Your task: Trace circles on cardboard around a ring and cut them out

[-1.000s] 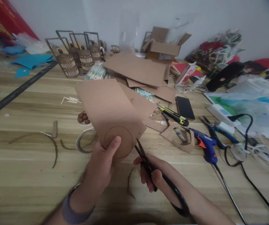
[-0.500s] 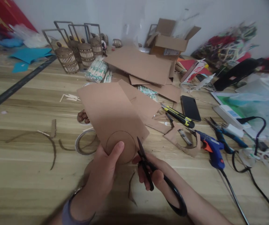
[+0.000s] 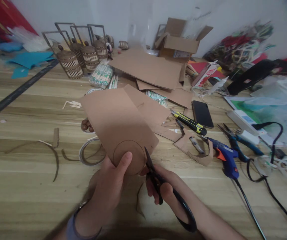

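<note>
Cardboard sheet point(image 3: 118, 120) with drawn circle held above worktop point(image 3: 21, 186), left hand point(image 3: 111, 185) gripping its near edge, thumb on circle, right hand point(image 3: 164, 190) just beside, clasping black scissors point(image 3: 168, 193) at sheet's edge, no legible writing

no readable text, label on cardboard box point(image 3: 177, 53) too blurred

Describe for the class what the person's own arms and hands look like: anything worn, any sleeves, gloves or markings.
Both hands are bare, without gloves. The left hand has a greyish-purple band around its wrist. The right hand shows no ring or band, and its forearm is bare, with no sleeve in view. No markings are visible.
</note>
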`<action>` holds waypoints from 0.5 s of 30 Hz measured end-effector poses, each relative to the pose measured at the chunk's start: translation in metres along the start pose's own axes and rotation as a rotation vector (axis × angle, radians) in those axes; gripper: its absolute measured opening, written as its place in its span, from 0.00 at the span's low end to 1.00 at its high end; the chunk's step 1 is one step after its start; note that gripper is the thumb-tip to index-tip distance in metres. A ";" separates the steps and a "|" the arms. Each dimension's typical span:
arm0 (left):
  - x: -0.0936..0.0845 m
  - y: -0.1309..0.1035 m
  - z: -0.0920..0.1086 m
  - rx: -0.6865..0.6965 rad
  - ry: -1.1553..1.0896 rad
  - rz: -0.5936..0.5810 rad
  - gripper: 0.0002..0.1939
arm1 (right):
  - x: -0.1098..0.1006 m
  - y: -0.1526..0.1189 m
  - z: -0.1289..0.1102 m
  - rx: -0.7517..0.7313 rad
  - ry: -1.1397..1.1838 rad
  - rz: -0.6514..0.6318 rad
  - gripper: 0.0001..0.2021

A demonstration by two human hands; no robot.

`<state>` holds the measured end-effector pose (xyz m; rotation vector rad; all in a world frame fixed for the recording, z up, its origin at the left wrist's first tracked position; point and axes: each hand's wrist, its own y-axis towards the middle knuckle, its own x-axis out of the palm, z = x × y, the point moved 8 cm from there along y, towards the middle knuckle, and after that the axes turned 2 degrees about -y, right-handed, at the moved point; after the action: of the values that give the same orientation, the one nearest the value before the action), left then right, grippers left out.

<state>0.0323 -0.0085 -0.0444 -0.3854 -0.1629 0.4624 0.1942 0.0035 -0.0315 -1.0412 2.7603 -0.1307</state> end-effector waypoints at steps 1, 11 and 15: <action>0.000 0.000 0.000 -0.001 0.004 -0.003 0.24 | 0.001 0.000 -0.001 0.002 0.004 -0.003 0.45; -0.002 -0.001 -0.002 -0.035 0.058 0.023 0.27 | 0.006 -0.003 0.018 0.047 0.154 0.007 0.43; -0.005 -0.003 -0.001 -0.057 0.127 0.062 0.26 | 0.004 -0.004 0.016 0.030 0.119 0.036 0.42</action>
<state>0.0298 -0.0139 -0.0448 -0.4755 -0.0407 0.4937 0.1973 -0.0027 -0.0468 -1.0066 2.8717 -0.2352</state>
